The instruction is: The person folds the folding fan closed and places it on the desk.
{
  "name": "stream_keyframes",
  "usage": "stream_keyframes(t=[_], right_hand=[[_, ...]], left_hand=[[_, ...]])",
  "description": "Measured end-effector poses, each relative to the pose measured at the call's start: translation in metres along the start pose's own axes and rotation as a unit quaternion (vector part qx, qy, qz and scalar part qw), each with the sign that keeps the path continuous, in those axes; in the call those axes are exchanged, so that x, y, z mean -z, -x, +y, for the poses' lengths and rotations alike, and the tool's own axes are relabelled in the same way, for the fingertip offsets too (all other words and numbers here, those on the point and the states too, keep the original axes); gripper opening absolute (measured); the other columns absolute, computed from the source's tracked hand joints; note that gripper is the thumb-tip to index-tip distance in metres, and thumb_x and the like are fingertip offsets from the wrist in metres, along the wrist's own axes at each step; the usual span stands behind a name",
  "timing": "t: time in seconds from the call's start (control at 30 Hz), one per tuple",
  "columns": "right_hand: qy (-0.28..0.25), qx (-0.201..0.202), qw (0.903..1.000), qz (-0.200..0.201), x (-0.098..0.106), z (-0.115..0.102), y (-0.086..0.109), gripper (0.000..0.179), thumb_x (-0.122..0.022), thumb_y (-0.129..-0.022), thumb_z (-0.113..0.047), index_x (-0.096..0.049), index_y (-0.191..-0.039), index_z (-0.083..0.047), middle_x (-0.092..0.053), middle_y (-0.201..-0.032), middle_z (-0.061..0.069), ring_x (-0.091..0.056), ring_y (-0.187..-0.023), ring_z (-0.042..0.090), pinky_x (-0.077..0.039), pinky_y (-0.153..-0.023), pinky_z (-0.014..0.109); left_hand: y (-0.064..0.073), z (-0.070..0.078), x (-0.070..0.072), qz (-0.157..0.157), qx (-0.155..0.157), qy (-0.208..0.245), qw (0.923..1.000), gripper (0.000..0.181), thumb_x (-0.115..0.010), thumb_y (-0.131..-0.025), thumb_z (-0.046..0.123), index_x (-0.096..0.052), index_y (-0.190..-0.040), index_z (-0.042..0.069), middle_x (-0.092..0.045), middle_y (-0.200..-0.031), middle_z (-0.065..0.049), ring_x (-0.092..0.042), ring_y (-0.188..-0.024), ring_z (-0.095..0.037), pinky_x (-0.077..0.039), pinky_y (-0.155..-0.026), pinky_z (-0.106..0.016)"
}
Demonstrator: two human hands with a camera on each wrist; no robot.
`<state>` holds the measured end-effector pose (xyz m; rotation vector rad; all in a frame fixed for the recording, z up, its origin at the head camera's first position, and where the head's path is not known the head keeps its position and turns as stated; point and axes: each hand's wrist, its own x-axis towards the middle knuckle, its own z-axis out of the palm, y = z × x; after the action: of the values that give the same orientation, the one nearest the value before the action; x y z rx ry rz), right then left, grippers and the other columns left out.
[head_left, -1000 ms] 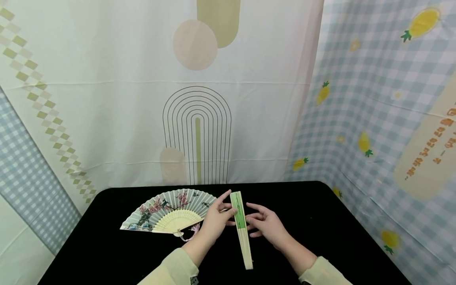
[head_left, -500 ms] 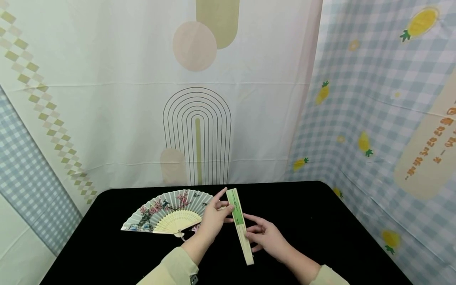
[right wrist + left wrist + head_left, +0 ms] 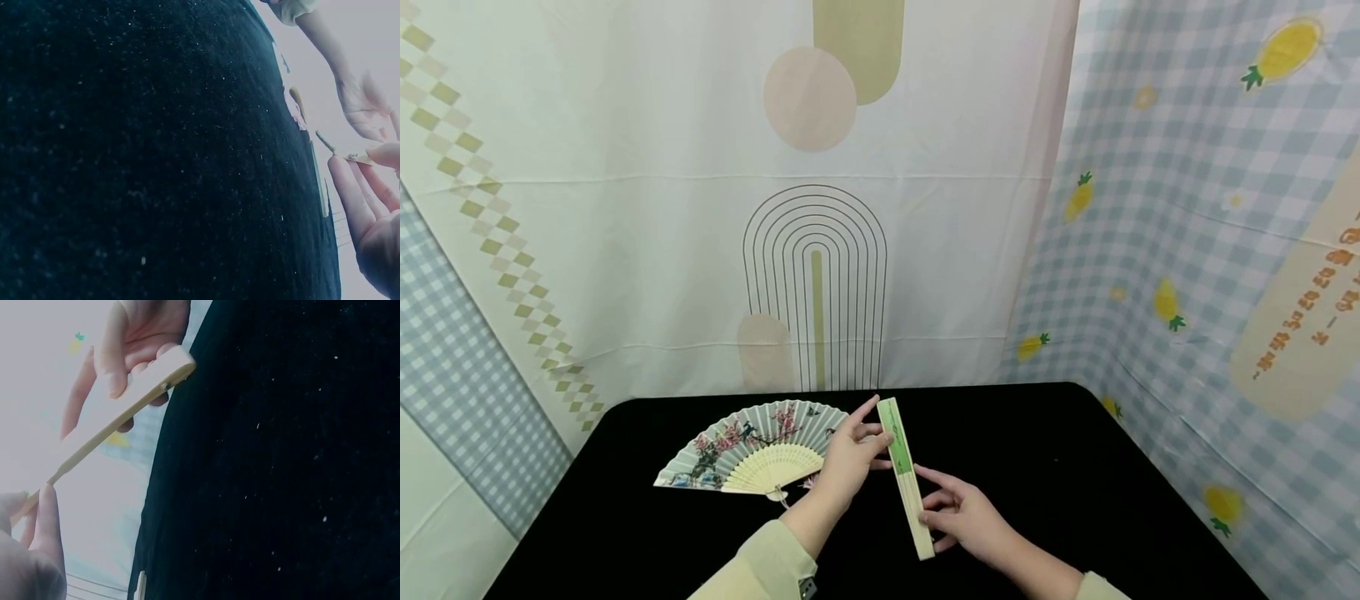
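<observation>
A folded hand fan (image 3: pixel 907 487), green at its upper part with pale ribs below, is held tilted between both hands, its green end farther from the body. My left hand (image 3: pixel 847 458) pinches the green part from the left, thumb on the near face and index finger stretched along the edge. From the right, my right hand (image 3: pixel 966 517) pinches the pale ribs near the lower end, thumb in front and fingers behind. In the left wrist view the fan (image 3: pixel 119 422) appears edge-on, with a small rivet at the end by the right hand (image 3: pixel 144 344).
Spread out at left on the black table (image 3: pixel 1037 450) lies a second hand fan (image 3: pixel 775 450) with painted blossoms, pale ribs and a pink tassel (image 3: pixel 810 481). The left forearm crosses close beside it. A white patterned curtain (image 3: pixel 955 250) hangs behind the table, a checked one (image 3: pixel 1135 208) at right.
The right hand has come in against the fan and slid down to its lower ribs, where it now grips. The fan has tilted slightly, its top shifting left, with the left hand still holding it.
</observation>
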<state>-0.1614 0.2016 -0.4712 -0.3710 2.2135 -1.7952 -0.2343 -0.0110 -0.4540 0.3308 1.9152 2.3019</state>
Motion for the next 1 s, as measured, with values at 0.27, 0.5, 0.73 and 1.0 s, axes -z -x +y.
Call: stream_keyframes(t=[0.27, 0.5, 0.73, 1.0], right_hand=[[-0.006, 0.001, 0.9999, -0.014, 0.004, 0.002, 0.003, 0.067, -0.069, -0.093, -0.008, -0.039, -0.153, -0.007, -0.07, -0.104, 0.015, -0.07, -0.084, 0.031, -0.061, -0.06, 0.045], [-0.008, 0.0, 0.9998, -0.016, 0.006, 0.002, 0.003, 0.067, -0.069, -0.093, -0.009, -0.038, -0.153, -0.007, -0.07, -0.105, 0.015, -0.071, -0.084, 0.03, -0.061, -0.061, 0.044], [-0.012, -0.016, 0.9997, -0.013, 0.009, 0.003, 0.005, 0.067, -0.069, -0.093, -0.009, -0.038, -0.153, -0.008, -0.07, -0.104, 0.015, -0.071, -0.083, 0.03, -0.061, -0.062, 0.045], [-0.016, -0.024, 0.9995, -0.011, 0.015, 0.005, 0.005, 0.067, -0.069, -0.093, -0.008, -0.038, -0.153, -0.007, -0.07, -0.104, 0.016, -0.071, -0.085, 0.031, -0.061, -0.062, 0.045]], left_hand=[[-0.003, -0.001, 0.005, -0.046, 0.017, 0.01, 0.9988, 0.066, -0.065, -0.097, 0.009, -0.036, -0.155, 0.023, -0.062, -0.121, -0.018, -0.069, -0.094, -0.023, -0.06, -0.078, -0.038], [-0.006, -0.005, 0.004, -0.053, 0.022, 0.007, 0.9984, 0.066, -0.064, -0.097, 0.008, -0.036, -0.155, 0.023, -0.063, -0.12, -0.018, -0.069, -0.093, -0.022, -0.061, -0.076, -0.037], [-0.008, -0.011, -0.002, -0.042, 0.017, 0.004, 0.999, 0.068, -0.065, -0.096, 0.006, -0.036, -0.155, 0.023, -0.066, -0.115, -0.016, -0.07, -0.089, -0.022, -0.061, -0.072, -0.036], [-0.013, -0.015, -0.001, -0.065, 0.035, -0.004, 0.9972, 0.069, -0.065, -0.097, 0.01, -0.033, -0.156, 0.026, -0.065, -0.114, -0.014, -0.07, -0.089, -0.024, -0.061, -0.073, -0.036]])
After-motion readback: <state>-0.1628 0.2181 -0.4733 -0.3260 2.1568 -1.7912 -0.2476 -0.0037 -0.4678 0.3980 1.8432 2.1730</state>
